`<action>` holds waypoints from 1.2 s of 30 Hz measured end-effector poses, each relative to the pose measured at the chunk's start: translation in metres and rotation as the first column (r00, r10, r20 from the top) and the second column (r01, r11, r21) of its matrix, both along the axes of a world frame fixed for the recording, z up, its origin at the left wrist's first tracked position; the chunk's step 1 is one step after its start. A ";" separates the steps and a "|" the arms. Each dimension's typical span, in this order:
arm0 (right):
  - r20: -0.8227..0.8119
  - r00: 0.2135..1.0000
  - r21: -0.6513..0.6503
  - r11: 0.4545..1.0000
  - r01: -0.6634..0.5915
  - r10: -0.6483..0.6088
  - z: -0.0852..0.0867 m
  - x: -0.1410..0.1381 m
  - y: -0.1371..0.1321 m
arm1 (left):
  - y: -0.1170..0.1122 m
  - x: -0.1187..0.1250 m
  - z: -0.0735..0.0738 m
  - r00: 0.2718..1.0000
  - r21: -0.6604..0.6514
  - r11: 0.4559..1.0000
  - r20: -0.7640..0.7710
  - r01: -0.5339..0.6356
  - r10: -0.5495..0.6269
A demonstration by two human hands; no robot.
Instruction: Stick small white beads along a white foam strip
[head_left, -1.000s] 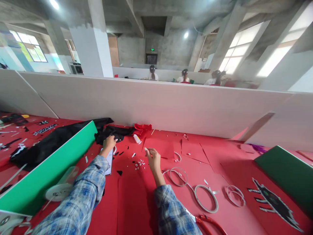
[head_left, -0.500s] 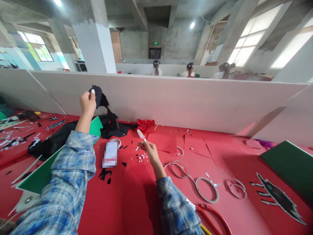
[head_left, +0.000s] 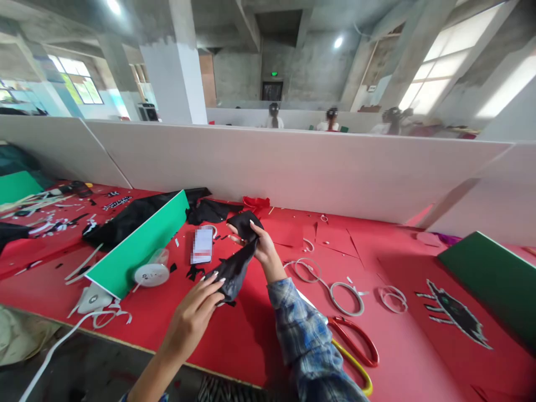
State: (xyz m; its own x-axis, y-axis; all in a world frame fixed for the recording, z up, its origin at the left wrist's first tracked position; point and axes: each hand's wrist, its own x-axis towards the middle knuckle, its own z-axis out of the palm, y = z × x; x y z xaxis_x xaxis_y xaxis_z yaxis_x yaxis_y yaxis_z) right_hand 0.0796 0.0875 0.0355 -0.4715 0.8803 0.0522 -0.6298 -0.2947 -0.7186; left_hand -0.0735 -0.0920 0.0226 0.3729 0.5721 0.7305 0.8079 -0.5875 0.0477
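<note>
A thin, limp black piece of cloth stretches between my two hands over the red tabletop. My right hand grips its upper part, with the thumb on top and the fingers behind. At the lower end, my left hand holds the cloth's near edge, fingers laid along it. Just beyond, more black cloth lies by the partition. A phone rests left of my hands, with small black scraps near it. The held cloth covers the spot where white bits lay.
A green panel stands on the left beside a round white case. Rings of pale cord and red-and-yellow-handled scissors lie to the right. Farther right are a black cutout and another green panel. A white partition closes the back.
My left hand has come down from high on the left, bringing the black cloth toward the middle. My right hand has taken hold of it too. The view has shifted slightly.
</note>
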 end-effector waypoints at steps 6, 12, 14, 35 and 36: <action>-0.040 0.990 -0.003 0.991 0.136 -0.136 0.017 0.021 0.002 | -0.026 -0.026 -0.021 0.997 -0.083 0.994 0.003 -0.076 0.076; -0.065 0.947 0.053 0.946 0.319 -0.315 0.037 0.041 -0.009 | -0.046 -0.020 -0.040 0.973 -0.121 0.976 0.124 -0.182 0.196; -0.068 0.928 0.082 0.925 0.370 -0.365 0.042 0.048 -0.013 | -0.048 -0.017 -0.043 0.943 -0.120 0.967 0.222 -0.226 0.248; -0.037 0.727 0.225 0.703 0.675 -0.686 0.027 0.100 0.005 | -0.041 -0.024 -0.012 0.994 0.296 0.954 0.083 0.044 -0.072; -0.037 0.721 0.221 0.698 0.681 -0.692 0.025 0.102 0.007 | -0.041 -0.026 -0.011 0.994 0.279 0.957 0.053 0.078 -0.097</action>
State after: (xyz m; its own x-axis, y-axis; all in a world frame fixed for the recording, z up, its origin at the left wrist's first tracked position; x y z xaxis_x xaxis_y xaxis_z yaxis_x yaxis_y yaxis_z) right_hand 0.1812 0.0948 0.0609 0.2526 0.9312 0.2629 -0.5638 0.3625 -0.7421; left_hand -0.0996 -0.1332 0.0115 0.3590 0.3117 0.8798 0.7532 -0.6534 -0.0759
